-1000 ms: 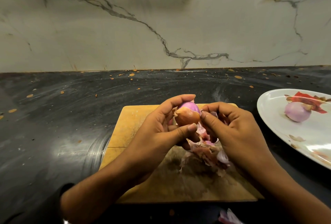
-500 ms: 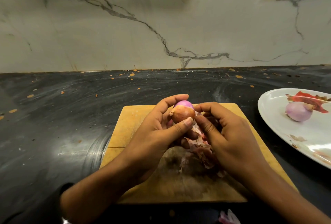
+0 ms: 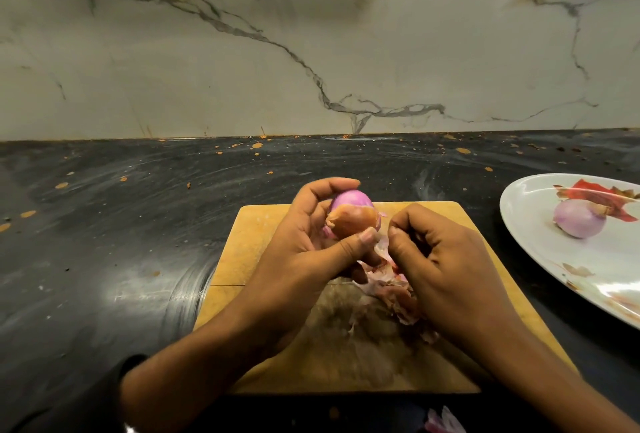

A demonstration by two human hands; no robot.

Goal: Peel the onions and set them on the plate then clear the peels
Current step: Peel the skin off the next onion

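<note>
Left hand point(image 3: 304, 245) holds a half-peeled onion point(image 3: 351, 216) up over the far part of the wooden cutting board point(image 3: 263, 242); fingers curl around its far side, thumb presses the near side; top of the onion shows bare purple, lower part still wears brown papery skin. Right hand point(image 3: 440, 259) sits just beside it, fingers curled inward and pinched together near a pale strip of skin point(image 3: 382, 245) hanging off the onion's right side; it seems to grip that strip, though the fingertips hide the contact. The two hands are close, thumbs almost touching. A pile of loose peels point(image 3: 391, 290) lies on the board under and between the hands, partly covered by the right hand; the board's near half is stained dark. The board rests on a dark, streaked desk point(image 3: 121, 224) dotted with small orange flecks; a white marble wall with grey veins point(image 3: 311, 51) rises behind. At right, well apart from the board, a white plate point(image 3: 540, 245) with a red printed pattern sits on the desk, partly cut off by the frame; one peeled onion point(image 3: 579, 221) lies on it near the far side. A pinkish peel scrap point(image 3: 445, 422) lies at the bottom edge, off the board.
</note>
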